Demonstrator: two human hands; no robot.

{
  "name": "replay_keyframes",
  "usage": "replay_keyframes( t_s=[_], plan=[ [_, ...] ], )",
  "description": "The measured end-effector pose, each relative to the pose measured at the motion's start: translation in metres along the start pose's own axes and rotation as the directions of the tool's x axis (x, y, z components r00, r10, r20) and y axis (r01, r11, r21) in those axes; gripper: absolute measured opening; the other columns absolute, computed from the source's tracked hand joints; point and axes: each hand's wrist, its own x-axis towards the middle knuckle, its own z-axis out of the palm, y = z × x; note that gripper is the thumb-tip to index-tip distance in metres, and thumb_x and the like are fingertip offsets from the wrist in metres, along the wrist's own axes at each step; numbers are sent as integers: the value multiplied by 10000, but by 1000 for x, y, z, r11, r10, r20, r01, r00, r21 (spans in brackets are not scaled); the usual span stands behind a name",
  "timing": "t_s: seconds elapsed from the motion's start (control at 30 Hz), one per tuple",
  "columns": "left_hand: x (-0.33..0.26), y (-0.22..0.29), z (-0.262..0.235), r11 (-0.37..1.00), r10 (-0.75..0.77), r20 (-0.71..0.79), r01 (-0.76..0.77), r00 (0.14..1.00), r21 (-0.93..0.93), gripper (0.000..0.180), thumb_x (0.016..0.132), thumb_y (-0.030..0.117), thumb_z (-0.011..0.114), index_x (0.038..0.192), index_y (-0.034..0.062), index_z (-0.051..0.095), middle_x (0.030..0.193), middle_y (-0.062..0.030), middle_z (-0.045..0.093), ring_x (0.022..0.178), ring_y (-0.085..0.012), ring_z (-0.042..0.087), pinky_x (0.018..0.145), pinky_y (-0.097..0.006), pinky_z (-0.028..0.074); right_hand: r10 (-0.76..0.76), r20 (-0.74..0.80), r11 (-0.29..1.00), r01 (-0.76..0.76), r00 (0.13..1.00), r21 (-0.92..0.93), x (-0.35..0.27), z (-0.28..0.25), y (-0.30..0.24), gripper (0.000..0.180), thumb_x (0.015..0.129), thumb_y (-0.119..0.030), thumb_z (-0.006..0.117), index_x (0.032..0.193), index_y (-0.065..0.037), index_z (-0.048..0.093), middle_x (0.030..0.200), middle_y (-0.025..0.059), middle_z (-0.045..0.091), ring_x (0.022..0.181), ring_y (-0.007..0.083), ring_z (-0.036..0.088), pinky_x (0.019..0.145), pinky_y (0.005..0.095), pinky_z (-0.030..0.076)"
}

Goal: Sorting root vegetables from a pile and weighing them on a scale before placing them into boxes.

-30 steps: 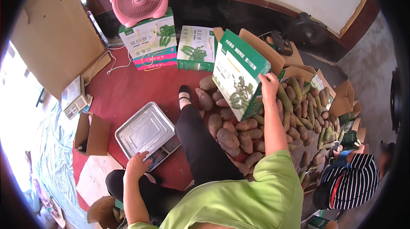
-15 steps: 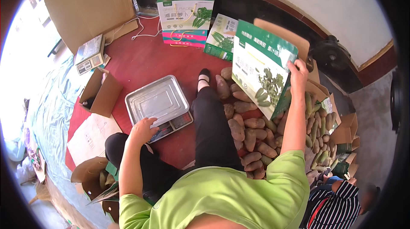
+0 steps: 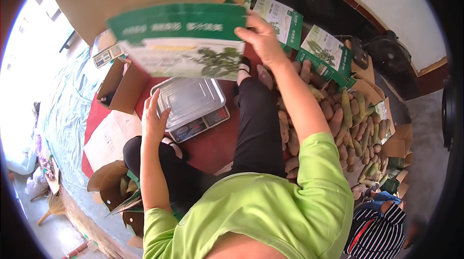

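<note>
My right hand (image 3: 261,38) grips the right edge of a green and white printed cardboard box (image 3: 166,49), whose brown flap stands up along its top. The box hangs tilted above the far side of a weighing scale (image 3: 199,124) and hides part of it. The scale has a bare metal tray (image 3: 193,99) and sits on the red floor covering between my legs. My left hand (image 3: 154,118) is at the tray's left edge, fingers apart and holding nothing; whether it touches the tray I cannot tell.
Many root vegetables (image 3: 338,119) lie heaped on the right. Printed boxes (image 3: 328,51) lean beyond them, near a black fan (image 3: 389,53). An open brown carton (image 3: 123,87) stands to the left. Another person in a striped top (image 3: 377,232) is at the lower right.
My right hand has swung the box leftward from over the vegetables to over the scale, turning it. My left hand has lifted from the scale's front and turned upward beside the tray.
</note>
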Motion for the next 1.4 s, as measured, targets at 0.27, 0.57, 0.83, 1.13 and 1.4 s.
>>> replay_keyframes(
  t_s=[0.27, 0.57, 0.83, 1.13, 1.4],
  plan=[
    [-9, -10, 7, 990, -48, 211, 18, 976, 141, 623, 709, 78, 684, 1286, 60, 452, 1256, -197, 472, 1174, -373, 437, 960, -410, 385, 132, 426, 975, -39, 895, -220, -29, 46, 108, 121, 729, -50, 671, 825, -22, 602, 1224, 115, 473, 1089, 237, 494, 913, 331, 397],
    [-8, 30, -8, 942, 330, -33, -327, 943, 73, 310, 810, 7, 563, 1119, 17, 587, 978, -151, 615, 922, -297, 582, 808, -368, 453, 90, 309, 907, 49, 947, -417, -43, 11, 126, 227, 584, -190, 674, 735, -31, 617, 913, 163, 585, 901, 330, 571, 777, 378, 465],
    [5, 11, -20, 770, 352, -253, -125, 901, 625, 535, 757, 206, 676, 1263, 141, 515, 1177, -82, 543, 1095, -285, 495, 930, -462, 350, 214, 235, 926, -121, 948, -357, -53, 9, 115, 202, 623, -85, 633, 821, -52, 625, 1020, 130, 548, 824, 265, 574, 730, 347, 465],
    [-10, 29, -4, 718, -23, -27, 36, 999, 695, 362, 760, 38, 605, 1098, 166, 587, 891, -79, 515, 890, -270, 552, 683, -412, 460, 294, -290, 954, -299, 911, 26, -93, -27, 137, 215, 671, 14, 550, 867, -4, 636, 840, 107, 647, 809, 185, 614, 718, 296, 482],
    [-26, 21, 12, 754, 238, 43, -213, 970, 622, 505, 748, -83, 498, 1212, 111, 549, 1108, -123, 544, 1058, -321, 512, 860, -408, 434, 537, -623, 709, -704, 568, -31, -275, -85, 138, 120, 766, -66, 576, 855, -24, 643, 822, 99, 649, 801, 181, 613, 718, 300, 474]
  ],
)
